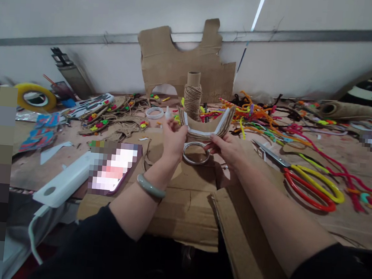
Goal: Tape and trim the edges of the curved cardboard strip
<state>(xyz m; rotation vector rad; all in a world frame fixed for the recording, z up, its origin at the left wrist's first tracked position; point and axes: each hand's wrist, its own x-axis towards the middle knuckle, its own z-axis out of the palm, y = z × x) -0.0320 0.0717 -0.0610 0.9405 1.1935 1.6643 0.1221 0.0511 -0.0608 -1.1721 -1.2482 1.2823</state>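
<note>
Between my two hands is a curved cardboard piece (202, 133) wrapped along its outer side in brown twine, with white strips along its inner edge. My left hand (174, 139) pinches its left side, and a small white nozzle (168, 112) shows by those fingers; whether they hold it too I cannot tell. The fingers of my right hand (226, 148) are closed on the lower right edge. Just under the piece, a roll of tape (196, 153) lies flat on a cardboard sheet (180, 208). A twine spool (192, 97) stands upright behind it.
Scissors (300, 177) with red and yellow handles lie at right, near tangled coloured cords (266, 114). A phone (116, 168) and white power strip (68, 179) lie at left. Twine ornaments (110, 115) and yellow tape (35, 97) are further back. Cut cardboard (186, 65) leans on the wall.
</note>
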